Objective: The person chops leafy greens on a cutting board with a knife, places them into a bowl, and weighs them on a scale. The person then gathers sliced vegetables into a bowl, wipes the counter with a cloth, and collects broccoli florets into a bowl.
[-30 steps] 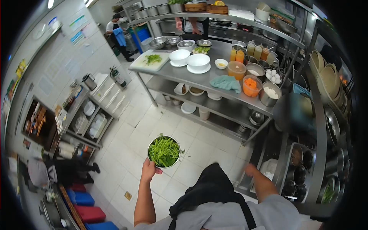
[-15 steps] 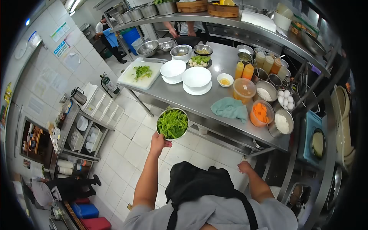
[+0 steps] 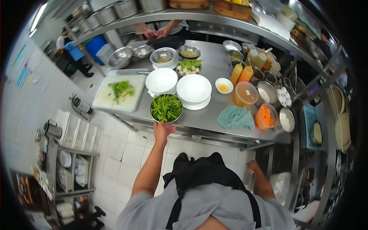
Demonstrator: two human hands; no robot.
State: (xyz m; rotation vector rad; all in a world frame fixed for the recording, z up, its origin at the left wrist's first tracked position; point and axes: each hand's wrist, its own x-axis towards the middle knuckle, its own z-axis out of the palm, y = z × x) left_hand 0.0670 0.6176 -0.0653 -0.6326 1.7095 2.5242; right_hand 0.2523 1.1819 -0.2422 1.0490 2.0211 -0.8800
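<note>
My left hand (image 3: 163, 131) is at the near rim of a metal bowl of cut green leafy vegetables (image 3: 166, 109), its grip partly hidden by the bowl. That bowl is over the near edge of the steel table (image 3: 207, 122), close to two white bowls (image 3: 161, 80) (image 3: 194, 89). Left of it lies a white cutting board (image 3: 102, 100) with chopped greens (image 3: 122, 89) and a knife beyond them. Low on the right, my right hand (image 3: 253, 166) hangs with curled fingers and nothing visible in it.
Sauce bottles (image 3: 245, 74), a teal cloth (image 3: 235, 117), a tub of orange pieces (image 3: 266, 117) and eggs (image 3: 283, 96) occupy the table's right side. An overhead shelf (image 3: 153, 17) spans the back. Across the table, another person's hands (image 3: 156, 31) work near a dark pan.
My left hand has moved the bowl of greens forward, from above the floor to the table's edge. My view has come closer to the table. The other person's hands have come together.
</note>
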